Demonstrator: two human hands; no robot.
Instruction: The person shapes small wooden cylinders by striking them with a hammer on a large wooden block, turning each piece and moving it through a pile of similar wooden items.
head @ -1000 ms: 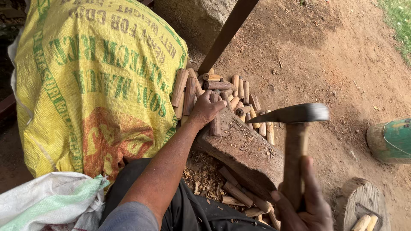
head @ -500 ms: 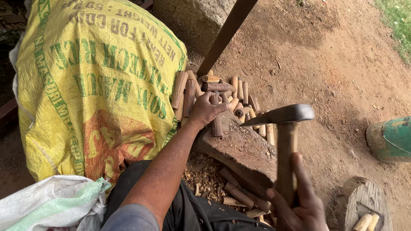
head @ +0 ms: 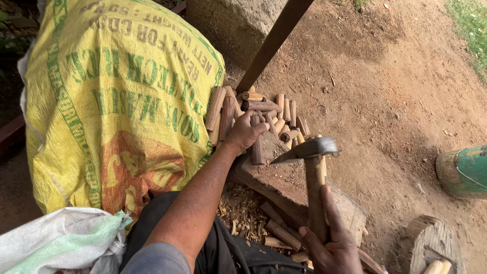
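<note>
My left hand [head: 245,133] holds a short brown stick [head: 257,147] upright on a rough wooden block [head: 299,187]. My right hand [head: 329,248] grips the wooden handle of a hammer [head: 313,172], whose dark metal head hangs just right of the stick, above the block. A pile of similar cut sticks [head: 264,111] lies on the dirt beyond my left hand.
A full yellow printed sack [head: 116,101] stands at the left, a white sack [head: 56,238] below it. A dark slanted pole [head: 274,40] rises behind the pile. Wood chips [head: 243,213] lie by the block. A green-painted post [head: 464,170] and a stump [head: 426,243] sit at right.
The hammer has come down and leftward toward the stick on the block. My left hand keeps hold of the stick in the same place.
</note>
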